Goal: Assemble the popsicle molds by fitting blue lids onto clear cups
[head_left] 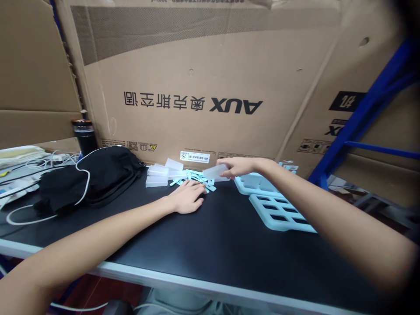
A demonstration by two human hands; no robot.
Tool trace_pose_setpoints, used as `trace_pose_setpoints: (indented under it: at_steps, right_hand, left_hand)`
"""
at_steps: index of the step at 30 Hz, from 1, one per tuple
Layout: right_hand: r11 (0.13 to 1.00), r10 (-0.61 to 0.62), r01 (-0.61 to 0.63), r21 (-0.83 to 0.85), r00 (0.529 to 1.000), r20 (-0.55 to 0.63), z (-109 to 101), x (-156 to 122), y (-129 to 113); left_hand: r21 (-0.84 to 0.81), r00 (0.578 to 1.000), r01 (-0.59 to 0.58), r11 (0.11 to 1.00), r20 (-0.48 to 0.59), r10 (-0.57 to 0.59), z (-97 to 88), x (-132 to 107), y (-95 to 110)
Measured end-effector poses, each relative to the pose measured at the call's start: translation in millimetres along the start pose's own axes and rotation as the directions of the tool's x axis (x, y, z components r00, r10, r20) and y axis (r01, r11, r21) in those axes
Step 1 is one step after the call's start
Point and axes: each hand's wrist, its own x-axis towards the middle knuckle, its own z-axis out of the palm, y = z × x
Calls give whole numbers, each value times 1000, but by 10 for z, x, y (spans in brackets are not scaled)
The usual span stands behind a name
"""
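From where I stand, the right hand has its thumb and fingers pinching one end of a translucent white, rectangular plastic box, over the far part of the black, flat tabletop. The box's long axis runs roughly from three o'clock to nine — the free end points to nine and dips a little. I take the step in hand to be moving or turning this box; the next move calls for a light pinch and a steady wrist, close to its neighbours. The left hand lies palm down at about eight o'clock from it, fingers laid out nearly together over a loose pile of light-blue, flat, narrow strips, thumb apart — I see nothing pinched there. Beyond the pile, at nine, sit more translucent white plastic boxes, and farther that way a black fabric bag. A light-blue grid tray with rectangular openings lies toward four; a big brown cardboard carton stands at twelve.
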Motion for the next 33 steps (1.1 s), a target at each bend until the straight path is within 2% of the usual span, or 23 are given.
trace_pose_setpoints:
  at_steps: [2,6,9,12,14,18,20,23,28,33]
  right_hand:
    - [994,6,-8,-106,1000,-19,-5,22,9]
    - [942,59,-127,-311,974,-218,88,162,62]
    - [918,38,-168,-360,939,-342,203,284,86]
    - [939,-13,-114,-326,932,-363,291,387,87]
    - [965,3,-90,-246,943,-333,319,448,95]
    - [989,87,-115,-94,961,-263,330,541,153]
    - [994,106,-111,-11,970,-217,329,552,179]
    - [987,101,-80,136,983,-153,324,506,180]
    - [982,104,-98,159,994,-28,288,343,145]
    - [974,34,-77,213,980,198,243,151,33]
  left_hand:
    - [-23,999,-40,999,-2,40,-13,20,7]
    - [-7,998,-60,998,-33,59,-38,10,29]
    - [9,997,-59,998,-57,60,-41,-10,36]
    - [-9,997,-53,999,-64,52,-29,6,23]
    - [-15,998,-54,998,-42,53,-12,50,8]
    - [-17,1000,-2,1000,1,2,32,180,-10]
    - [-19,1000,14,1000,-8,-14,47,219,-11]
    - [3,998,-20,1000,-57,20,48,217,-5]
    - [42,996,-54,998,-64,57,33,179,3]
    - [48,993,73,996,-94,-68,38,176,8]
